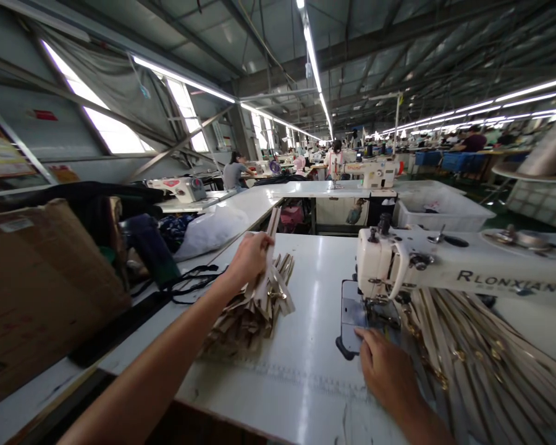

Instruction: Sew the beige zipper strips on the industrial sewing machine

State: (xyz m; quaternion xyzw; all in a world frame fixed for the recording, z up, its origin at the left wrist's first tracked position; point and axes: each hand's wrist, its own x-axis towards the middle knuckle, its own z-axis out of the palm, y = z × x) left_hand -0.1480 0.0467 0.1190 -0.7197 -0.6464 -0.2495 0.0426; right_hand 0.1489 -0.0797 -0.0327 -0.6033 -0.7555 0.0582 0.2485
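Note:
My left hand is stretched out over a heap of beige zipper strips on the white table, its fingers closed on one beige strip that sticks upward. My right hand rests on the table at the needle plate of a white sewing machine, fingers curled down against the plate; whether anything is under them is hidden. A second spread of beige zipper strips lies under the machine arm, just right of that hand.
A brown cardboard box, dark bags and a white plastic bag crowd the left side. Black cords lie near the heap. More sewing tables, a white bin and seated people fill the hall behind.

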